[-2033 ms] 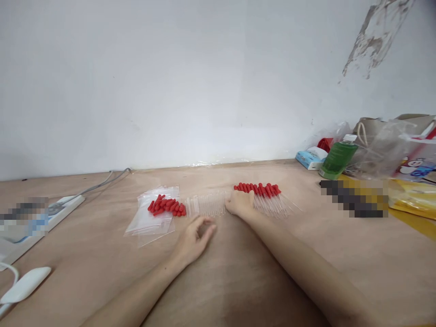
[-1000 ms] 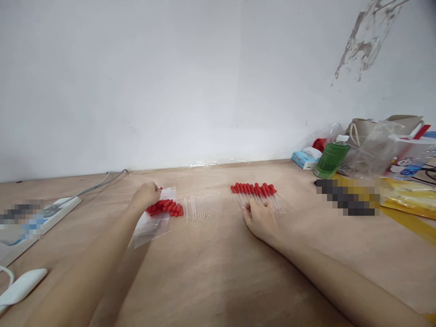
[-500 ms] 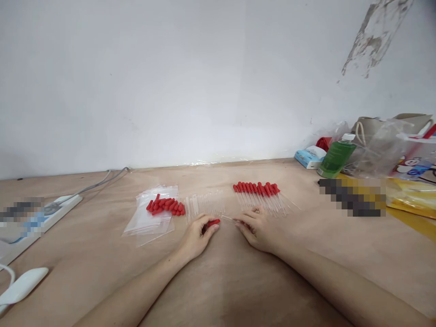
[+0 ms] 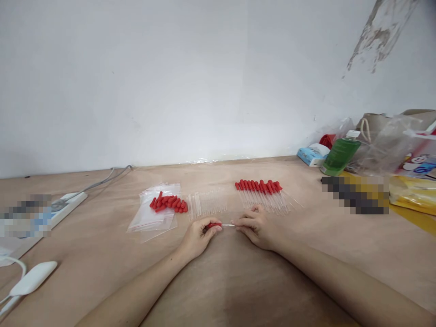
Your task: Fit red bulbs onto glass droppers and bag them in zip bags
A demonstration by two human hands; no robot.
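Note:
Between thumb and fingers, my left hand (image 4: 200, 234) pinches a red rubber dropper bulb (image 4: 214, 225). My right hand (image 4: 255, 227) is closed on a clear glass dropper tube (image 4: 228, 225), whose end meets the bulb's open end. How deep the tube sits in the bulb I cannot tell. Behind my left hand lies a row of bare clear tubes (image 4: 207, 202). Loose red bulbs (image 4: 168, 203) are heaped left of them, on clear zip bags (image 4: 153, 221). Beyond my right hand, several droppers with red bulbs fitted (image 4: 260, 187) lie side by side, bulbs toward the wall.
On the left are a white power strip (image 4: 68, 210) with a grey cable and a white plastic device (image 4: 34, 278). At the right stand a green bottle (image 4: 340, 154), a blue tissue pack (image 4: 311, 156) and plastic bags (image 4: 384, 145). A wall bounds the table's far side.
The tube and the red bulb, apart before, have come together end to end in one line. The view has shifted slightly; the piles look the same.

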